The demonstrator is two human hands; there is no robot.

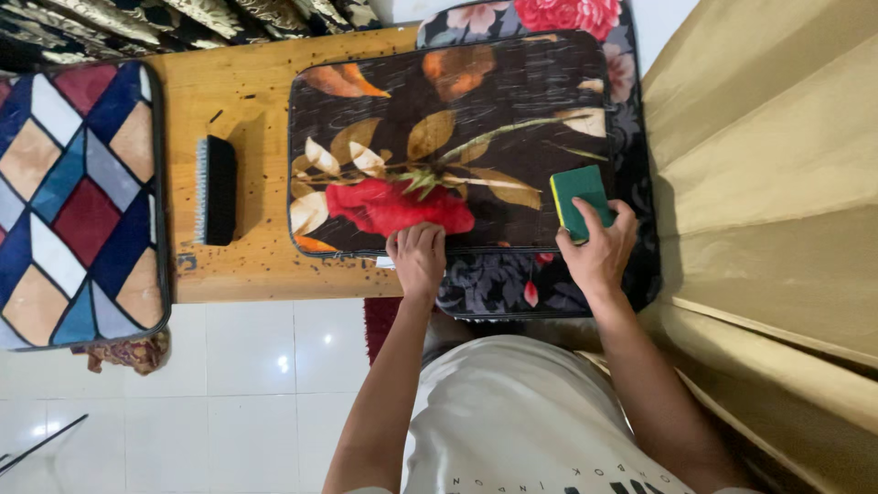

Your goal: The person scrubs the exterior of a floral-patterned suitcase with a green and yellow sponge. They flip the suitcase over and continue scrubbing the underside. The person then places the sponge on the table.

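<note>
right hand (599, 252) fingers grasping the green sponge (578, 199) on the floral mat (457, 137); left hand (418, 259) looks clenched on its near edge, pinning it. scrubbing step, next wants steady pressure.

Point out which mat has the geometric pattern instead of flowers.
The mat at the far left, with red, blue and tan diamond shapes. The mat under both hands is floral, like the one beneath it.
</note>
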